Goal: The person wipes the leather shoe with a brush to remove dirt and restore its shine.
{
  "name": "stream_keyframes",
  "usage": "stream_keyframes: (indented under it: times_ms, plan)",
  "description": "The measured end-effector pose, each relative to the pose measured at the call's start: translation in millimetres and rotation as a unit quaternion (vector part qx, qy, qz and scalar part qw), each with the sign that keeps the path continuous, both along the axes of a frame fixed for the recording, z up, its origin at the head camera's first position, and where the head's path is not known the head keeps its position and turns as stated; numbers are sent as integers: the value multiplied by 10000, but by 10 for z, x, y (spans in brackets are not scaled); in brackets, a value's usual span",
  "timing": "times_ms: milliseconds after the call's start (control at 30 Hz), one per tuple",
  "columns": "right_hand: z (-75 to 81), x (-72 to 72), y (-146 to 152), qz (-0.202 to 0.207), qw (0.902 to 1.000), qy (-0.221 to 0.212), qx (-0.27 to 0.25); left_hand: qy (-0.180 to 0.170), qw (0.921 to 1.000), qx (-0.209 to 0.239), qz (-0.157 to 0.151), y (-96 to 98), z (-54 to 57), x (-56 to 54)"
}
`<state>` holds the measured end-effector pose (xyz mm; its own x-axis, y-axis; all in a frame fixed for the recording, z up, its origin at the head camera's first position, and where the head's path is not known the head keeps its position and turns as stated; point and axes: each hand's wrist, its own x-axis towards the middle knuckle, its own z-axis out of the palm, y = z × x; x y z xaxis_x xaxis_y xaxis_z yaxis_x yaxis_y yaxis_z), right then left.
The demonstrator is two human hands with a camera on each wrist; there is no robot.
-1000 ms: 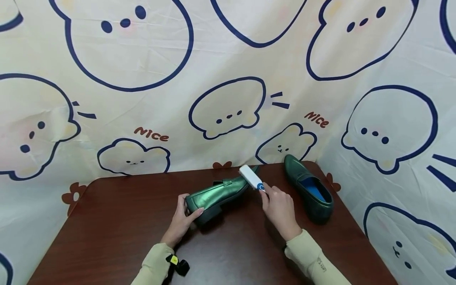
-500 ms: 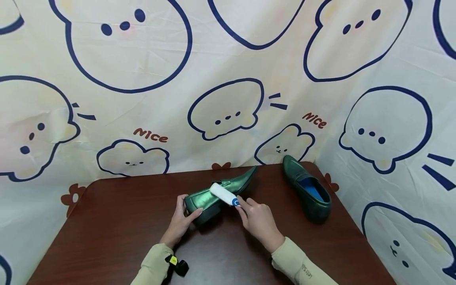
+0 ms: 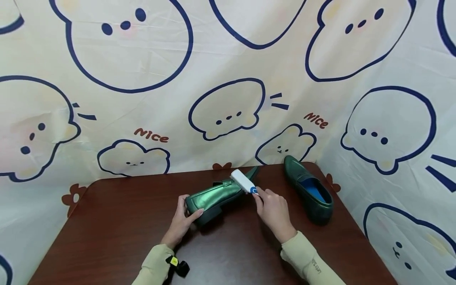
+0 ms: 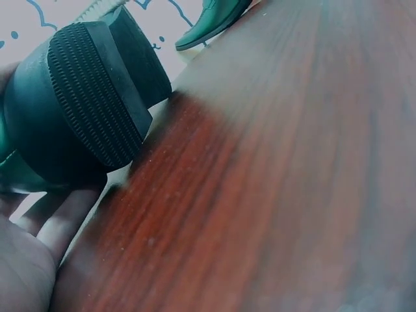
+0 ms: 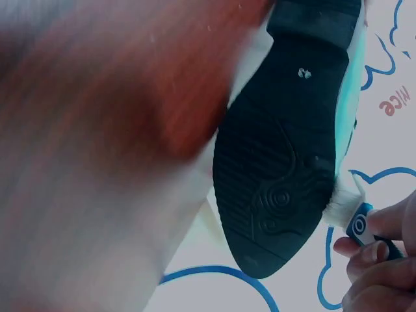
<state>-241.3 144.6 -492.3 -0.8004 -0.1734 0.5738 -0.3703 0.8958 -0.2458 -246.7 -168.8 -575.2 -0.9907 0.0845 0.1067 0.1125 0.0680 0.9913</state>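
A shiny green loafer (image 3: pixel 210 197) is tipped on its side above the table, toe toward the back right. My left hand (image 3: pixel 179 222) grips it round the heel, thumb on the near side. In the left wrist view, the ridged black heel (image 4: pixel 91 91) sits over the fingers of that hand (image 4: pixel 29 260). A white brush (image 3: pixel 241 180) with a blue-marked handle is held by my right hand (image 3: pixel 274 210). The right wrist view shows its white bristles (image 5: pixel 341 205) against the upper's edge near the toe, beside the patterned black sole (image 5: pixel 279 149).
The matching green loafer (image 3: pixel 303 182), blue inside, stands upright at the table's back right. A brown wooden table (image 3: pixel 117 221) lies beneath, with a cartoon-printed cloth (image 3: pixel 228 59) behind and at the sides. A black strap device (image 3: pixel 179 266) is on my left wrist.
The brush in my right hand has gone from near the toe back to the loafer's middle, then forward toward the toe again. My left hand and the loafer have hardly moved.
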Motion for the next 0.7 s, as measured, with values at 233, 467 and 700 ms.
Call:
stream_keyframes:
  times_ms: [233, 467, 700]
  plan:
    - [31, 11, 23, 184, 9996, -195, 11, 844, 9781, -1861, 384, 64, 257, 8]
    - [75, 49, 52, 165, 9993, -314, -80, 1278, 9214, -3483, 1156, 409, 542, -142]
    - [72, 154, 14, 586, 9965, -555, -219, 1663, 9182, -3443, 1038, 248, 474, -291]
